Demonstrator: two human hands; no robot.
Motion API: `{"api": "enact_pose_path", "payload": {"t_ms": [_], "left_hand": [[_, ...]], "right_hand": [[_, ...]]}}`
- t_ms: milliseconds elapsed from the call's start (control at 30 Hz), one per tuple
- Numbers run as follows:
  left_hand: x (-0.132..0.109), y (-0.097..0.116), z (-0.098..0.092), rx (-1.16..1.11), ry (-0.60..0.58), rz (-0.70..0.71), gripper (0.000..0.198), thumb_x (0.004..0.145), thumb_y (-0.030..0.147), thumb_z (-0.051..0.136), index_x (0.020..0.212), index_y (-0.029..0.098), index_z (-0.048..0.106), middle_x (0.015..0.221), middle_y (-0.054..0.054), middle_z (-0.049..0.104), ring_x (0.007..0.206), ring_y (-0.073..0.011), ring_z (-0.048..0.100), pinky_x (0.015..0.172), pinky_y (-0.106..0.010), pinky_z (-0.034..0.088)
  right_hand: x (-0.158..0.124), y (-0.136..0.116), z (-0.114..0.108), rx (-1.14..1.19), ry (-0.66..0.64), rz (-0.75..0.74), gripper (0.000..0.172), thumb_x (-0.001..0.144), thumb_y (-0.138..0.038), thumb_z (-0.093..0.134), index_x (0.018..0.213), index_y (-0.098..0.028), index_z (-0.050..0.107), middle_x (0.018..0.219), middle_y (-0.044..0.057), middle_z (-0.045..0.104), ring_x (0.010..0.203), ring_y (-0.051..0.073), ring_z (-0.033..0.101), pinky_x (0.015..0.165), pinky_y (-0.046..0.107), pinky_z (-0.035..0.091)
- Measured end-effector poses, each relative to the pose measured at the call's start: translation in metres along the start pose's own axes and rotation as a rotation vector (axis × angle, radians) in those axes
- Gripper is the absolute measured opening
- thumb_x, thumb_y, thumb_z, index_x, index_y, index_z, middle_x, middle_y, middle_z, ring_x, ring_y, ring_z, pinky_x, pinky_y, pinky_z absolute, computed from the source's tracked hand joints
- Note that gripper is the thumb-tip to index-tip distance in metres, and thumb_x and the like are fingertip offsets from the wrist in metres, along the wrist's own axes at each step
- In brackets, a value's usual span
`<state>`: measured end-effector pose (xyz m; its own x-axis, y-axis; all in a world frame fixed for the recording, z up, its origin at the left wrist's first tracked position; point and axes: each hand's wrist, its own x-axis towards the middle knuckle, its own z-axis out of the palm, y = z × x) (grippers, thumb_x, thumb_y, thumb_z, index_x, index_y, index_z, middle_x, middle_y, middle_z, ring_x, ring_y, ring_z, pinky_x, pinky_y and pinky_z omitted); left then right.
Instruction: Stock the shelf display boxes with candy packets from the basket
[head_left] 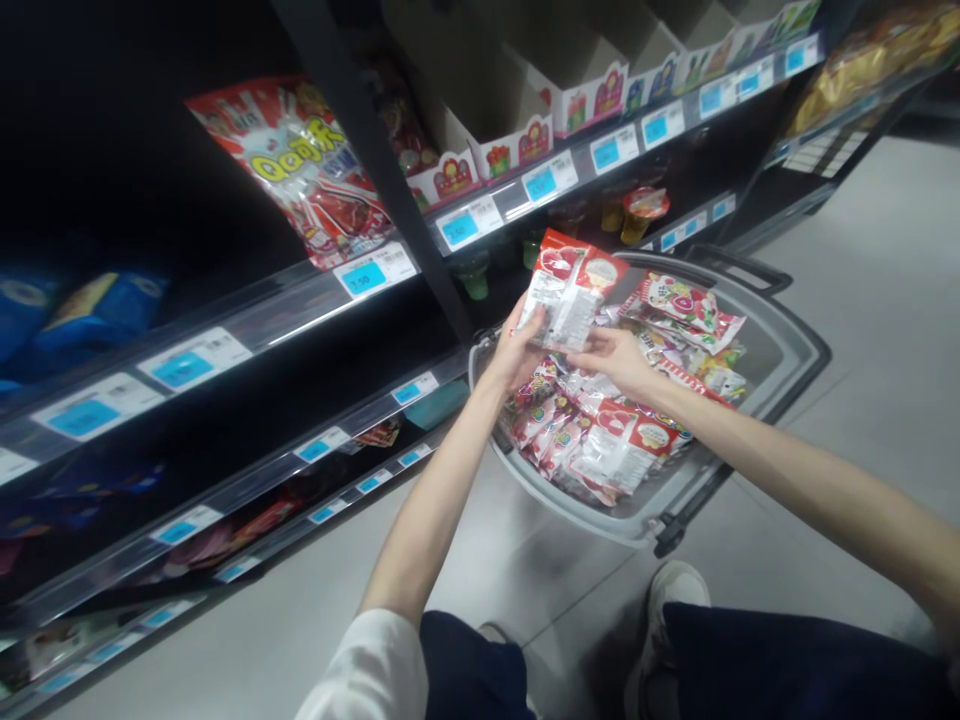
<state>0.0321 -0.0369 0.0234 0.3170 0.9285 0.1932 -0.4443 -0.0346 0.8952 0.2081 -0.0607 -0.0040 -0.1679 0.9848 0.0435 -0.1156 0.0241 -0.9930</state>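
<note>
A red and white candy packet [570, 290] is held up over the far left part of a grey shopping basket [630, 525]. My left hand [519, 345] grips the packet's left side, thumb lying across its printed face. At its lower right corner, my right hand [619, 362] pinches the edge with bent fingers. Beneath both hands the basket holds several similar packets; one red and white packet [622, 445] lies near the front, and another candy packet [679, 300] rests at the far right.
Dark shelves with blue and white price tags [375, 272] run along the left and back. A large red snack bag [300, 165] stands on one shelf. Open cardboard display boxes [525, 145] and a jelly cup [643, 212] are further right. The basket's black handle [742, 268] lies at its far rim.
</note>
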Motion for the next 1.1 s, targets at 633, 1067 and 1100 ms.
{"api": "enact_pose_path", "payload": {"t_ms": [633, 1067, 1100], "left_hand": [[-0.0067, 0.0036, 0.0029, -0.204, 0.048, -0.035, 0.037, 0.087, 0.023, 0.074, 0.124, 0.026, 0.067, 0.122, -0.004, 0.073, 0.123, -0.0236, 0.065, 0.1, -0.033, 0.054], [-0.0052, 0.0013, 0.0038, -0.269, 0.024, -0.018, 0.054, 0.084, 0.024, 0.078, 0.135, 0.028, 0.062, 0.126, -0.004, 0.073, 0.128, -0.0251, 0.063, 0.107, -0.038, 0.052], [-0.0048, 0.001, 0.0037, -0.254, 0.017, -0.01, 0.055, 0.084, 0.025, 0.077, 0.136, 0.028, 0.062, 0.127, -0.004, 0.072, 0.129, -0.0253, 0.063, 0.107, -0.038, 0.052]], "right_hand": [[0.0009, -0.0002, -0.0001, -0.082, 0.048, -0.015, 0.042, 0.053, -0.045, 0.094, 0.073, -0.015, 0.074, 0.065, 0.003, 0.069, 0.055, 0.013, 0.058, 0.05, 0.026, 0.041], [0.0024, 0.0015, 0.0001, -0.049, 0.031, 0.02, 0.045, 0.051, -0.042, 0.096, 0.065, -0.015, 0.062, 0.058, -0.002, 0.06, 0.047, 0.007, 0.047, 0.046, 0.024, 0.033], [0.0024, 0.0017, 0.0, -0.049, 0.026, 0.024, 0.045, 0.051, -0.041, 0.096, 0.068, -0.015, 0.063, 0.06, -0.002, 0.061, 0.048, 0.007, 0.045, 0.046, 0.024, 0.033]]}}
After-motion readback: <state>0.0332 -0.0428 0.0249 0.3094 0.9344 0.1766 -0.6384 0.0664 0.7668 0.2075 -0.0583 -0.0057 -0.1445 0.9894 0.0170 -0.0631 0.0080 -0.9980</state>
